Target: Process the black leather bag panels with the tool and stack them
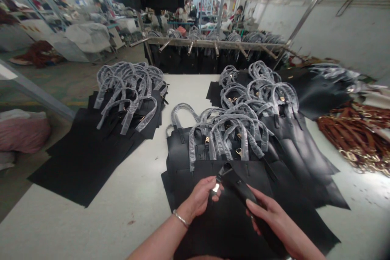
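My left hand (202, 195), with a silver bangle at the wrist, pinches the narrow end of a black strap (236, 183) by its shiny metal buckle (216, 187). My right hand (266, 210) is closed around the wider, lower part of the same strap, which runs down toward my body. Beneath both hands lies a flat black bag panel (210, 225), the top one of an overlapping pile. Plastic-wrapped handles (243, 124) loop up from the pile's far edge, among several small gold-coloured fittings. My palms and some fingers are hidden.
Another pile of black panels (91, 146) with wrapped handles lies on the left of the pale table (134, 207). More panels (292, 142) overlap on the right, beside brown straps with metal hooks (359, 134). Beyond the table stands a metal rack (225, 42) with projecting rods.
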Motion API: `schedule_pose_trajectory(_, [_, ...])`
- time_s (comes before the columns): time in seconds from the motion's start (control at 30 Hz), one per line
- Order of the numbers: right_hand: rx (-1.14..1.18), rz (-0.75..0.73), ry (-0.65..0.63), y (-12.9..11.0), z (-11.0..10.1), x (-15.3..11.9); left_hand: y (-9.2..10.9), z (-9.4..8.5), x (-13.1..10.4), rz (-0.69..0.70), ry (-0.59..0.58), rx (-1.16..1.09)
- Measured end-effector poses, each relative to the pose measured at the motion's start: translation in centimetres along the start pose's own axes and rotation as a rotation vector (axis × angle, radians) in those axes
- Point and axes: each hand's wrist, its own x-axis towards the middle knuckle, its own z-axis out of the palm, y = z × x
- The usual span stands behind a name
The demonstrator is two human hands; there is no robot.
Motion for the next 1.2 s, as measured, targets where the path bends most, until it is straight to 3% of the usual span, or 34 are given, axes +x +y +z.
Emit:
schedule_pose_trajectory(0.07, [-0.024,-0.020,-0.020,0.5,0.2,0.1,-0.3,0.1,-0.1,-0.028,0.006,-0.008])
schedule_pose_trajectory(0.23, [-0.229,-0.103,0.121,0.8,-0.5,1.0,-0.5,0.7,-0.8,-0.080,0.031,0.043])
schedule_pose_trajectory(0.37, [-0.522,-0.049,0.088,0.5,-1.3,-0.3,-0.6,1.0,-1.3,0.034,0.173,0.315])
schedule_pose_trajectory(0.47, [-0.598,-0.036,0.038,0.6,-1.0,-1.3,-0.7,0.8,-1.2,0.137,0.276,0.465])
schedule_pose_trajectory(0.8, [-0.487,-0.088,-0.047,1.7,1.0,-0.2,-0.7,1.0,-1.3,0.333,0.269,0.829])
schedule_pose_trajectory(1.03, [-0.450,-0.079,0.110,0.4,0.7,0.5,0.8,1.1,-1.0,0.326,0.312,0.949])
schedule_pose_trajectory(1.2, [-0.427,-0.055,-0.027,0.6,0.7,-0.4,0.3,2.0,-1.7,0.393,0.246,1.004])
